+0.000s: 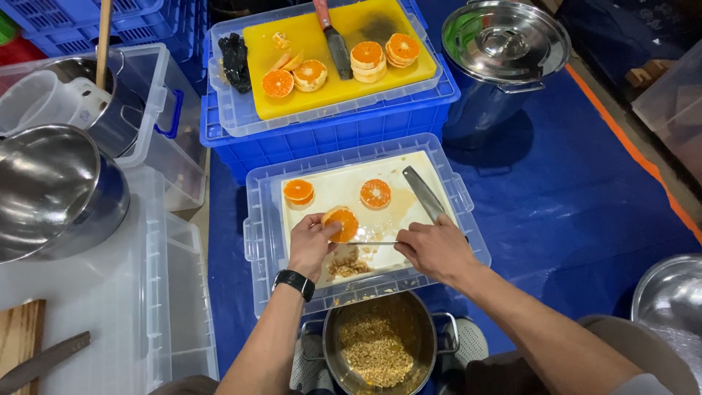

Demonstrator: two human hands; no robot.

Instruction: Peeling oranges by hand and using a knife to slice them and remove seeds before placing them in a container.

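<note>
**Two hands working an orange half on a pale cutting board**

The left hand (pixel 311 245) is curling its fingers closed around an orange half (pixel 342 223), cut face up, and is pressing it onto the cream cutting board (pixel 344 184). The right hand (pixel 436 249) is closing in a pinch on a thin metal pick (pixel 371 243), whose tip is pointing toward the left hand, just under the orange half. A knife (pixel 424 194) is lying just beyond the right hand. Two more orange halves (pixel 299 192) (pixel 375 194) are resting beyond the left hand. A pile of seeds (pixel 346 268) is sitting between the wrists, and a steel pot (pixel 379 347) of scraps is standing nearer the body.
</note>
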